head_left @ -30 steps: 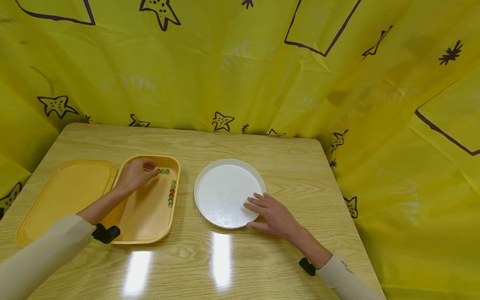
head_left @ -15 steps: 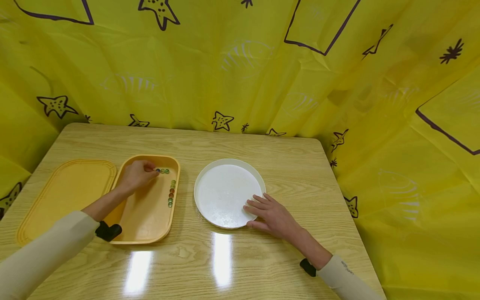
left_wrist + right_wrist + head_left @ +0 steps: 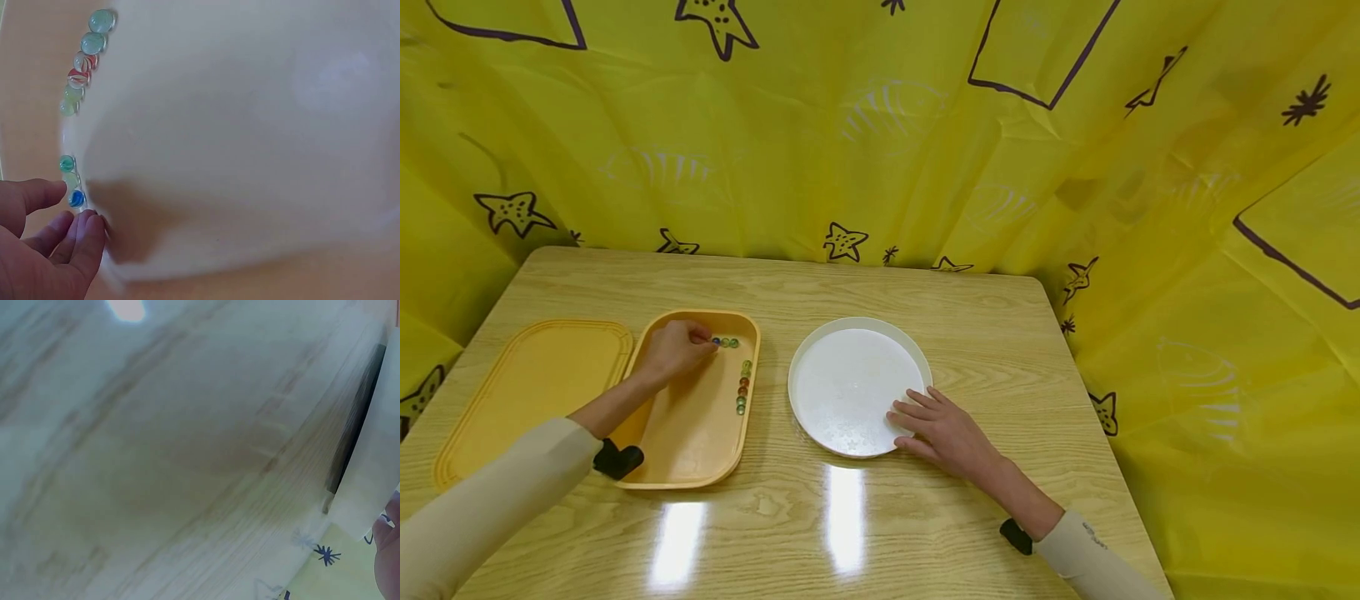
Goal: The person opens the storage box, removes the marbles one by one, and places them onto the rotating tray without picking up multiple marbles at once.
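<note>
My left hand reaches into the orange-yellow tray, its thumb and bent fingers around a blue marble at the tray's far wall. Directly beside that marble are a pale yellow one and a green one. Along the right wall runs another row of several marbles, two of them red-streaked and others green or yellowish. My right hand lies with fingers spread over the near right rim of a round white tray. Its fingers show at the right wrist view's edge.
A flat yellow lid lies left of the orange-yellow tray, against its side. All stand on a wood-grain table. A yellow printed curtain hangs behind and right of the table.
My left fingers have shifted slightly left, so the blue marble they covered a second ago now shows at their tips. My right hand stays on the white tray almost unmoved.
</note>
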`<action>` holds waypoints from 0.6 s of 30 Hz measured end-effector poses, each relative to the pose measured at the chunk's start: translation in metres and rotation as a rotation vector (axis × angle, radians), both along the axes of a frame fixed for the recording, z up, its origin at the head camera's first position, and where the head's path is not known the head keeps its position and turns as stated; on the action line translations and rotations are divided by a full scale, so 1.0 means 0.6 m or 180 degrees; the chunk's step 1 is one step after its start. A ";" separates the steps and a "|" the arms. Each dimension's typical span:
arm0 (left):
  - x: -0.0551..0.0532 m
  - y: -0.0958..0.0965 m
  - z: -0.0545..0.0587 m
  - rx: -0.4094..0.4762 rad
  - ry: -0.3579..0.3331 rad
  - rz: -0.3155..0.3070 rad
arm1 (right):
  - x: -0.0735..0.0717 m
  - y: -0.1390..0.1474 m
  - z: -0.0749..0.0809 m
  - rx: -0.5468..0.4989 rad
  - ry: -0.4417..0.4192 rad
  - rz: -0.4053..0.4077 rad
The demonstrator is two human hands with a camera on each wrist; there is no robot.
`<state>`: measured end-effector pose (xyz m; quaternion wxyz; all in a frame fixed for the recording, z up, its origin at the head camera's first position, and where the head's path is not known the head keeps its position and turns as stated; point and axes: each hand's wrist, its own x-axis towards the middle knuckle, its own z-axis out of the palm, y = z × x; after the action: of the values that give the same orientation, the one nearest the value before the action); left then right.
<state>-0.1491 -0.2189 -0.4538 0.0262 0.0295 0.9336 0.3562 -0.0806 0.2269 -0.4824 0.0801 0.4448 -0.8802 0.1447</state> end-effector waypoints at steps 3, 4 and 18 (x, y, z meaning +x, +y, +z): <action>-0.001 0.000 -0.003 -0.0002 0.0032 -0.0001 | 0.000 0.000 -0.001 -0.0020 0.0044 0.0018; -0.001 -0.001 -0.004 -0.0008 0.0047 -0.0006 | 0.000 0.000 -0.001 -0.0031 0.0059 0.0023; -0.003 0.002 0.000 -0.0052 0.0164 -0.0051 | 0.000 -0.001 -0.005 -0.0126 0.0147 0.0045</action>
<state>-0.1510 -0.2175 -0.4541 0.0052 0.0459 0.9366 0.3474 -0.0806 0.2263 -0.4852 0.1082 0.4526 -0.8719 0.1524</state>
